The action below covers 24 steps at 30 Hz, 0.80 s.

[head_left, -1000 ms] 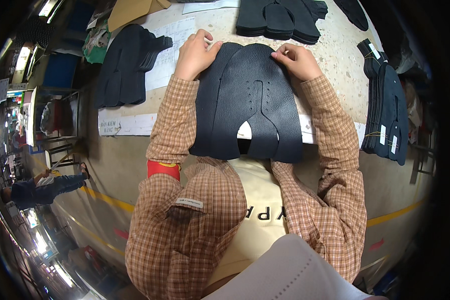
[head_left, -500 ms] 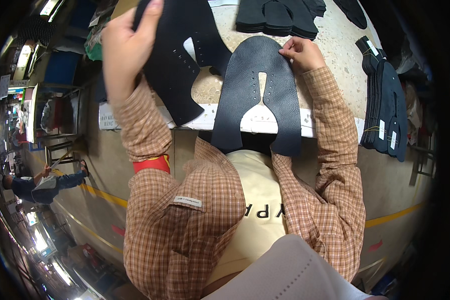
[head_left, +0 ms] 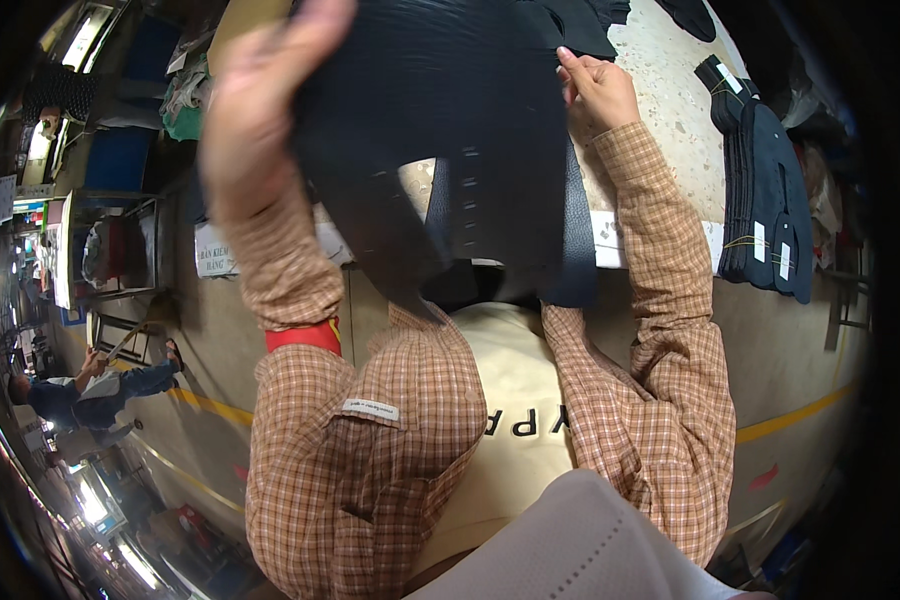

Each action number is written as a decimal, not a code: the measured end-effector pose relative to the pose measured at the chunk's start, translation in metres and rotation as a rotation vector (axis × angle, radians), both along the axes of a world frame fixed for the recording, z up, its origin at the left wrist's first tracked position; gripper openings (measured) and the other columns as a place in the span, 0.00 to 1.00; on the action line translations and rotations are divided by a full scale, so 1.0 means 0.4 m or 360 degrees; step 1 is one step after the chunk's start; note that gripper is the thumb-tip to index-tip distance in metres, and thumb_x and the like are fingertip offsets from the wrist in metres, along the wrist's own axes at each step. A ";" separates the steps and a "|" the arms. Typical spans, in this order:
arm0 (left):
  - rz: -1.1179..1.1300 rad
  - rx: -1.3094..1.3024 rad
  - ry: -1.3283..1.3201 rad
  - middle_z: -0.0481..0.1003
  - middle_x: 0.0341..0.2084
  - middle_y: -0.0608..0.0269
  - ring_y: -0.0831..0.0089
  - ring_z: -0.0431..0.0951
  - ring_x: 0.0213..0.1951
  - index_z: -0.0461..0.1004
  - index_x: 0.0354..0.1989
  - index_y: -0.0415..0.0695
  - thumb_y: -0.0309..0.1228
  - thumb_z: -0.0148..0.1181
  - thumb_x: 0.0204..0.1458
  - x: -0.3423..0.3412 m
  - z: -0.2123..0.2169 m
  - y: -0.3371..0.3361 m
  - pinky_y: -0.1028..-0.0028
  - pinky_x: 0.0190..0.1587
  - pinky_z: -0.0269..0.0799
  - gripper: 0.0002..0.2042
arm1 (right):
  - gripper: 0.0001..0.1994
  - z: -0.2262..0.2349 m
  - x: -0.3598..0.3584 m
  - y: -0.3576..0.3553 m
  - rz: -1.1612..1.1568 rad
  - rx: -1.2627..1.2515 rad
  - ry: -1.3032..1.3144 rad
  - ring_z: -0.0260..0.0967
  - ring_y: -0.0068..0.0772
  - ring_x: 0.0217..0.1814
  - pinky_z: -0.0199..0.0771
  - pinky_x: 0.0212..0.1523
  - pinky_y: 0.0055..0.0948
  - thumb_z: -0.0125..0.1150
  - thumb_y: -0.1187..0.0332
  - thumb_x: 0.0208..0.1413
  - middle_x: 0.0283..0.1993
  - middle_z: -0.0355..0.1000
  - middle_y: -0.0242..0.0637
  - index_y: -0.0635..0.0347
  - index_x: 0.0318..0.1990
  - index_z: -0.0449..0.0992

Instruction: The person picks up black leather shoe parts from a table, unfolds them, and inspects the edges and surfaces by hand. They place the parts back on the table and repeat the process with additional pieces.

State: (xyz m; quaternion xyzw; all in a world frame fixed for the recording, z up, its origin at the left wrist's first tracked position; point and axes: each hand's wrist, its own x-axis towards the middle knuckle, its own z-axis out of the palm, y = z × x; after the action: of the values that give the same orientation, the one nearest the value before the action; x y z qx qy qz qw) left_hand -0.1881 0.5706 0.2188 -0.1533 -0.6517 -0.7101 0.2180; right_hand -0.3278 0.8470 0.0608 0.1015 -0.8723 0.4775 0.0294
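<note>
A large black leather piece (head_left: 420, 110), cut in a U shape with a row of small slits, hangs in front of me, blurred by motion. My left hand (head_left: 260, 120), smeared too, grips its upper left edge with the thumb on top; its other fingers are mostly hidden. At the upper right edge, my right hand (head_left: 600, 88) pinches black leather between thumb and fingertips; I cannot tell whether it holds one layer or both. Behind the swung piece, a second grained leather piece (head_left: 578, 240) shows only in strips and overhangs the table's front edge.
The speckled table (head_left: 660, 120) has a white front edge. Tied bundles of black cut pieces (head_left: 767, 200) lie at its right, and more black pieces (head_left: 580, 25) are stacked at the back. Another person (head_left: 90, 385) is far off to the left, beyond a yellow floor line.
The leather piece in my left hand has swung right, over the grained piece, covering most of it. My right hand has moved slightly up and stays pinched.
</note>
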 end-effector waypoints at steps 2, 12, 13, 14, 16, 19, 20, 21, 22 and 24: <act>-0.0512 -0.0231 -0.0508 0.78 0.35 0.67 0.82 0.76 0.37 0.77 0.41 0.38 0.38 0.56 0.56 -0.085 -0.058 0.039 0.82 0.44 0.69 0.15 | 0.19 0.001 0.004 -0.001 0.0067 0.0004 0.0151 0.74 0.25 0.26 0.73 0.34 0.23 0.50 0.57 0.58 0.21 0.75 0.32 0.60 0.27 0.81; -0.0514 0.0027 -0.1271 0.77 0.37 0.62 0.79 0.77 0.35 0.74 0.44 0.35 0.41 0.54 0.58 -0.186 -0.334 0.121 0.82 0.41 0.71 0.18 | 0.16 -0.004 0.028 -0.060 0.0608 -0.0838 -0.0191 0.69 0.23 0.47 0.66 0.52 0.21 0.43 0.65 0.63 0.43 0.75 0.35 0.61 0.49 0.75; -0.0525 0.0109 -0.1236 0.77 0.38 0.62 0.80 0.76 0.36 0.74 0.44 0.35 0.41 0.53 0.58 -0.183 -0.334 0.126 0.82 0.41 0.71 0.18 | 0.17 0.000 0.032 -0.065 0.0677 -0.0634 0.0052 0.69 0.20 0.46 0.66 0.50 0.20 0.46 0.61 0.64 0.41 0.75 0.34 0.64 0.48 0.75; -0.0552 0.0209 -0.1222 0.77 0.38 0.62 0.80 0.76 0.37 0.74 0.44 0.36 0.41 0.52 0.59 -0.177 -0.332 0.132 0.82 0.41 0.70 0.18 | 0.17 -0.001 0.042 -0.076 0.0658 -0.0673 -0.0012 0.70 0.20 0.43 0.67 0.48 0.19 0.49 0.60 0.63 0.39 0.76 0.33 0.66 0.47 0.75; -0.0522 0.0278 -0.1093 0.77 0.37 0.63 0.80 0.75 0.37 0.74 0.43 0.36 0.39 0.49 0.61 -0.167 -0.324 0.141 0.82 0.43 0.69 0.17 | 0.18 0.002 0.063 -0.091 0.0647 -0.0771 -0.0074 0.70 0.18 0.40 0.68 0.44 0.18 0.52 0.58 0.62 0.38 0.76 0.31 0.66 0.46 0.76; -0.0539 0.0459 -0.0958 0.77 0.37 0.63 0.80 0.74 0.38 0.75 0.42 0.35 0.38 0.45 0.62 -0.160 -0.319 0.145 0.81 0.45 0.67 0.17 | 0.19 0.013 0.088 -0.108 0.0625 -0.1039 -0.0200 0.70 0.16 0.38 0.69 0.41 0.16 0.52 0.57 0.61 0.37 0.76 0.31 0.66 0.44 0.77; -0.0531 0.0457 -0.0953 0.77 0.37 0.63 0.81 0.74 0.38 0.75 0.42 0.35 0.38 0.45 0.62 -0.160 -0.318 0.144 0.81 0.45 0.67 0.17 | 0.19 0.019 0.096 -0.111 0.0652 -0.1143 -0.0308 0.70 0.16 0.38 0.69 0.41 0.16 0.50 0.57 0.62 0.37 0.76 0.30 0.66 0.43 0.77; -0.0524 0.0477 -0.0939 0.77 0.37 0.63 0.81 0.74 0.38 0.76 0.42 0.36 0.38 0.45 0.62 -0.160 -0.319 0.144 0.82 0.44 0.67 0.17 | 0.19 0.024 0.103 -0.109 0.0621 -0.1217 -0.0451 0.70 0.15 0.37 0.69 0.40 0.16 0.48 0.57 0.63 0.37 0.75 0.29 0.65 0.42 0.77; -0.0519 0.0496 -0.0925 0.77 0.37 0.64 0.81 0.74 0.38 0.76 0.42 0.36 0.38 0.46 0.62 -0.161 -0.319 0.143 0.82 0.44 0.67 0.17 | 0.19 0.032 0.107 -0.109 0.0670 -0.1346 -0.0548 0.69 0.15 0.37 0.69 0.40 0.16 0.47 0.57 0.64 0.37 0.75 0.29 0.65 0.42 0.77; -0.0564 0.0522 -0.0962 0.77 0.36 0.64 0.82 0.74 0.37 0.76 0.40 0.36 0.38 0.46 0.62 -0.163 -0.321 0.141 0.82 0.43 0.67 0.17 | 0.19 0.043 0.111 -0.103 0.0673 -0.1446 -0.0751 0.71 0.15 0.36 0.70 0.39 0.15 0.49 0.56 0.63 0.36 0.76 0.30 0.65 0.41 0.78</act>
State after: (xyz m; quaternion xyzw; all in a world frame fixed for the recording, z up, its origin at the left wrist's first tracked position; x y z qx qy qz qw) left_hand -0.2532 0.6272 0.0903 -0.0104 -0.5276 -0.8448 -0.0886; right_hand -0.2833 0.8057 0.0779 0.1419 -0.5221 0.8110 -0.2224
